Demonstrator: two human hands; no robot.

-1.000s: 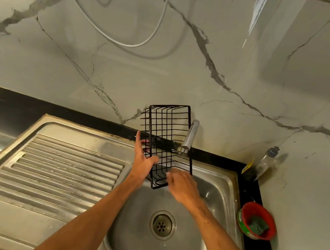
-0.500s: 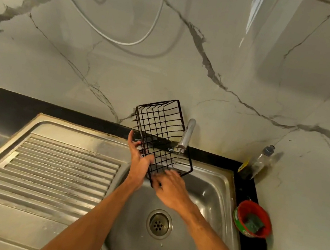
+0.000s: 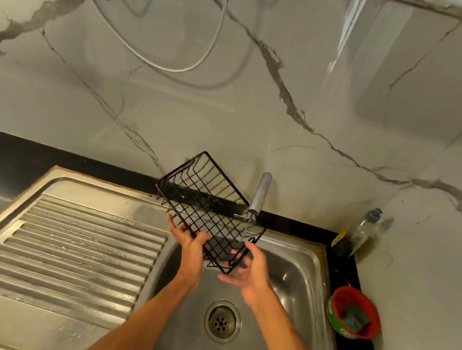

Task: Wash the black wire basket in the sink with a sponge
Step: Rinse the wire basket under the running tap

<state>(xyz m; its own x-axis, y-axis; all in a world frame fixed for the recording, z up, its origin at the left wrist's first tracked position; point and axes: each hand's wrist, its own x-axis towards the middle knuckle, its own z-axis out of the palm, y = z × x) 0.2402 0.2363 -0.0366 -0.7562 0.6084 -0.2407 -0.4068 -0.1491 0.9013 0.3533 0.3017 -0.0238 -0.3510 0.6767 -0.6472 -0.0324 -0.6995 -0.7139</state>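
Note:
The black wire basket (image 3: 206, 210) hangs tilted over the back of the steel sink (image 3: 293, 274), just left of the tap (image 3: 259, 197). My left hand (image 3: 190, 246) holds its lower left edge, thumb over the wires and fingers behind. My right hand (image 3: 253, 271) is at the basket's lowest corner with fingers spread and relaxed; it is blurred, and a firm grip does not show. A green sponge (image 3: 352, 320) lies in a red bowl (image 3: 339, 296) on the black counter to the right of the sink. Neither hand holds the sponge.
The drain (image 3: 222, 322) sits mid-basin below my hands. A ribbed drainboard (image 3: 78, 248) lies to the left. A clear soap bottle (image 3: 363, 230) stands in the back right corner by the marble wall. Cables hang on the wall above.
The basket has turned and tipped further over, its top swinging left. My right hand slid from the basket's lower edge to its corner and opened its fingers.

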